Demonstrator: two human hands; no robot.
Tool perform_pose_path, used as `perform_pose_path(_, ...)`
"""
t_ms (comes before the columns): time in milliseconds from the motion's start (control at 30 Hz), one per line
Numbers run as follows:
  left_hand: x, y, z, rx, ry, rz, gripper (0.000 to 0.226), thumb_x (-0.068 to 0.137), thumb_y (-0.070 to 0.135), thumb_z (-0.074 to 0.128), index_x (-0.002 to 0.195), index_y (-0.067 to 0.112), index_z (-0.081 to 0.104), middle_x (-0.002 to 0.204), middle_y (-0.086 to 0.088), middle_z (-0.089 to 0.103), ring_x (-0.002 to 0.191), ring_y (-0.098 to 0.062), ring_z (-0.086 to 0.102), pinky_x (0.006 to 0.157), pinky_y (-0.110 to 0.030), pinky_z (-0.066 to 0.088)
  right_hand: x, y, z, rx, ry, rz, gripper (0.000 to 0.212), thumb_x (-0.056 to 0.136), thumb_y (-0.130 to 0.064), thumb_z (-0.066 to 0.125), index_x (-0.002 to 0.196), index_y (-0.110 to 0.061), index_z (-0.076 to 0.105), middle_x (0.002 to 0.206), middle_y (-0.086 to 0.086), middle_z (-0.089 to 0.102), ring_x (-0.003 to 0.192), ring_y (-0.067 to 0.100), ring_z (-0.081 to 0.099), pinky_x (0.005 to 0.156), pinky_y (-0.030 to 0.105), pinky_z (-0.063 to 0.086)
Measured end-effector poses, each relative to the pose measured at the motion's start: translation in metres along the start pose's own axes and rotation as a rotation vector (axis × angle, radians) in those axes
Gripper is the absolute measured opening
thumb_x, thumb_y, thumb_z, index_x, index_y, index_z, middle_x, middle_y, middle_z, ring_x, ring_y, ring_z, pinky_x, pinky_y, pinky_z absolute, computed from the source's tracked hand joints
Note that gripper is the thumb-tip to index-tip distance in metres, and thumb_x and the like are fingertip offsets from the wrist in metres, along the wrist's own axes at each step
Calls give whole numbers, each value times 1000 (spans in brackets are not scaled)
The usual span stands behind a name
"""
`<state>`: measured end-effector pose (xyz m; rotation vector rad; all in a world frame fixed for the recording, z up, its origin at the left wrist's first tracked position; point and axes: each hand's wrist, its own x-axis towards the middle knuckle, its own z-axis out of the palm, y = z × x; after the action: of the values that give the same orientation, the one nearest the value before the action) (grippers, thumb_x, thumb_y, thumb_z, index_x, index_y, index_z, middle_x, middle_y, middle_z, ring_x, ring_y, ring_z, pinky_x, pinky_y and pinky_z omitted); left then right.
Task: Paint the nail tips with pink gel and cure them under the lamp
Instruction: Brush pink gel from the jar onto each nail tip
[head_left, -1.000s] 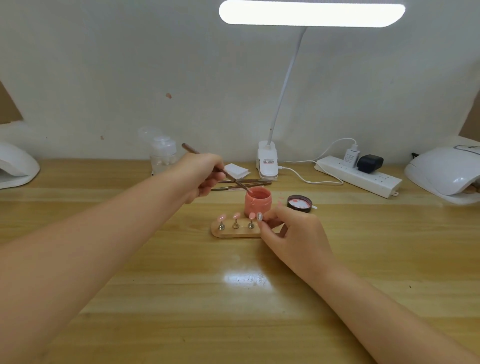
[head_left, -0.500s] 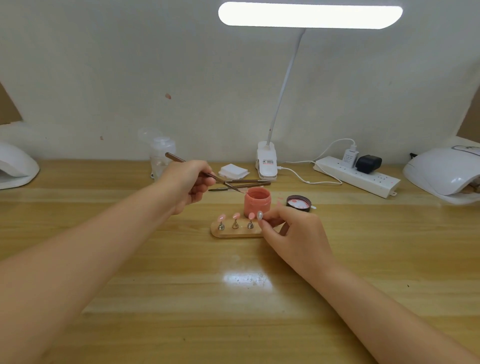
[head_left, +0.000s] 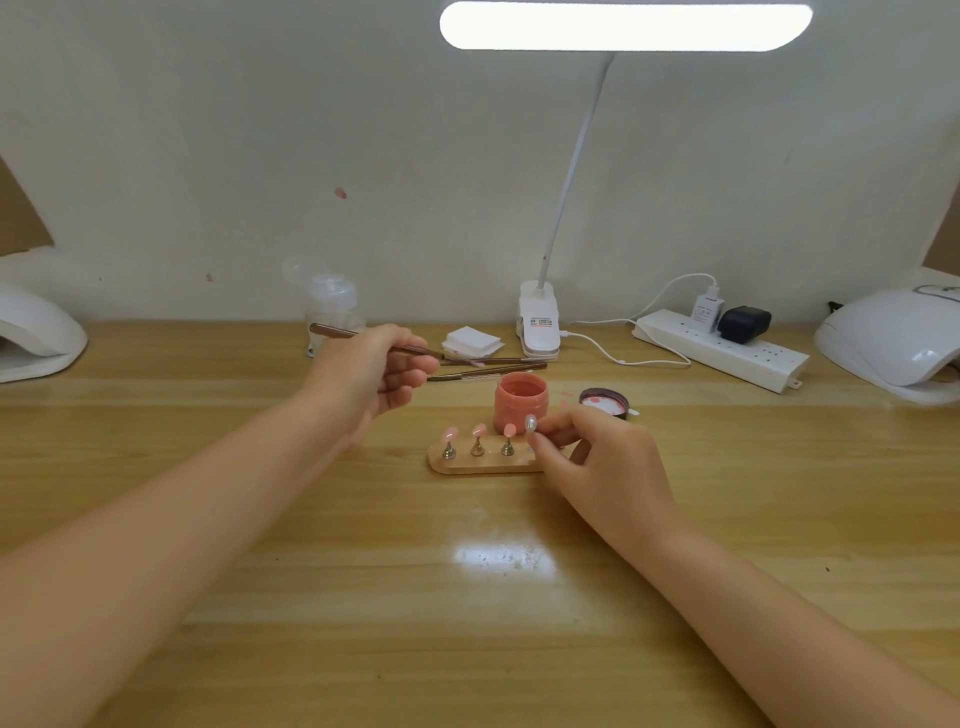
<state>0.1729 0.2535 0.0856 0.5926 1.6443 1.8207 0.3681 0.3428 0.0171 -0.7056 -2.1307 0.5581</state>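
I'm looking down at a wooden worktop running against a pale wall. A clip-on desk lamp is glaring overhead, its clamp sitting at the worktop's far edge, reflecting on the wood.

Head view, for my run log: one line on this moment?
left hand: holds brush | right hand: pinches unpainted nail tip | gel jar: open

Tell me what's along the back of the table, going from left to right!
White nail lamp → clear bottle → stack of white pads → desk lamp's clip base → power strip → second white nail lamp.
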Motion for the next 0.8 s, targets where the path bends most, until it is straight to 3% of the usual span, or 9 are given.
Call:
perform_pose_path(100,-21,-7,3,-36,-72,165,19,95,12,53,86,7,69,68,-6,72,56,-12,63,51,-19,52,0,0,-1,11,12,-4,10,83,-19,72,81,-29,70,72,-19,66,61,-2,56,56,10,39)
perform_pose_path(233,-57,-36,1,215,-173,527,21,98,9,52,94,17,71,82,-3,75,74,-13,69,66,-23,55,1,1,-1,68,25,24,19,84,-22,72,77,-39,65,74,-17,68,61,0,58,60,17,44)
perform_pose_path(300,-71,-49,-2,328,-233,639,18,95,17,54,100,23,70,89,3,74,83,-11,69,73,-25,56,2,0,-1,75,28,28,22,84,-24,71,76,-43,63,74,-17,68,60,4,58,60,22,47)
perform_pose_path(500,-80,-56,-2,417,-246,711,19,92,26,53,104,32,66,93,11,73,93,-15,70,79,-42,56,1,-1,-1,75,28,31,18,83,-25,72,77,-41,65,75,-16,70,55,6,54,59,27,48)
perform_pose_path(633,-81,-52,-2,355,-233,696,20,92,22,52,102,31,67,92,6,73,89,-15,69,78,-40,56,1,-2,-2,88,28,47,16,82,-23,73,77,-37,67,74,-15,69,53,5,52,58,25,46)
perform_pose_path(800,-78,-49,-18,219,-191,581,20,90,28,51,101,26,67,91,6,74,88,-10,69,77,-24,55,-1,-7,-8,40,14,84,7,83,-19,72,82,-26,72,76,-15,69,53,10,55,61,38,52)
